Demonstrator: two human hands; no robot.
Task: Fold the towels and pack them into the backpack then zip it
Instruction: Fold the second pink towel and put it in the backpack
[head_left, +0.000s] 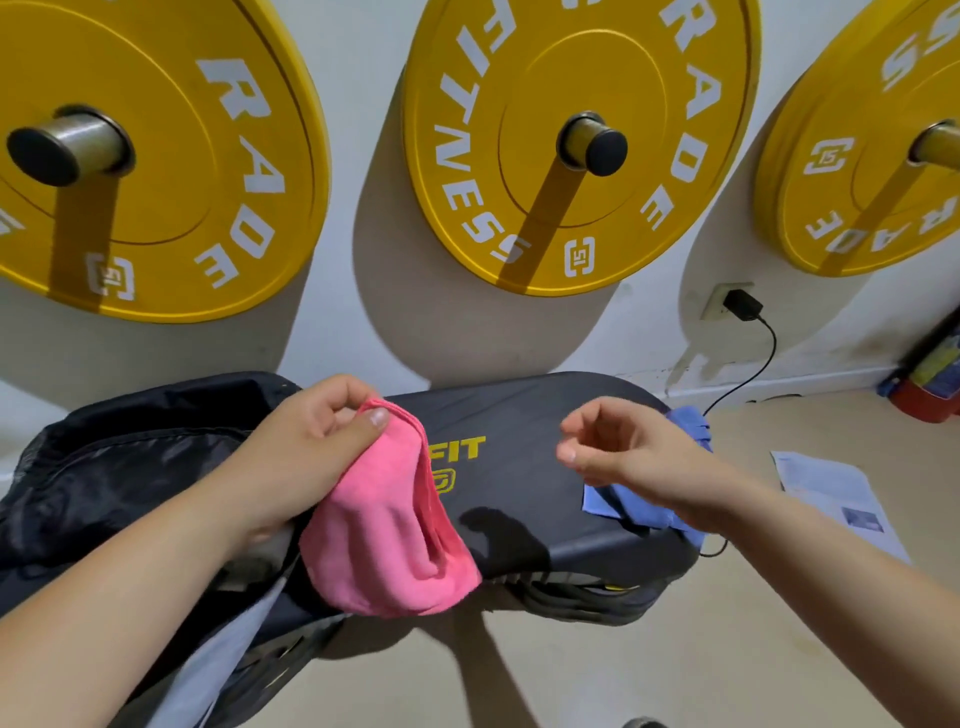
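Note:
My left hand (306, 447) grips a folded pink towel (389, 530) by its top edge, thumb on top. The towel hangs down over the front of a black padded bench (530, 467). A black backpack (119, 467) lies open on the left end of the bench, under my left forearm. My right hand (618, 452) hovers over the right part of the bench with loosely curled fingers and holds nothing. A blue towel (623, 504) lies crumpled on the bench's right end, partly hidden by my right hand and wrist.
Three yellow weight plates (571, 130) hang on pegs on the white wall behind the bench. A black charger (743, 304) is plugged into a wall socket, its cable trailing down. A printed paper sheet (836, 493) lies on the beige floor at right.

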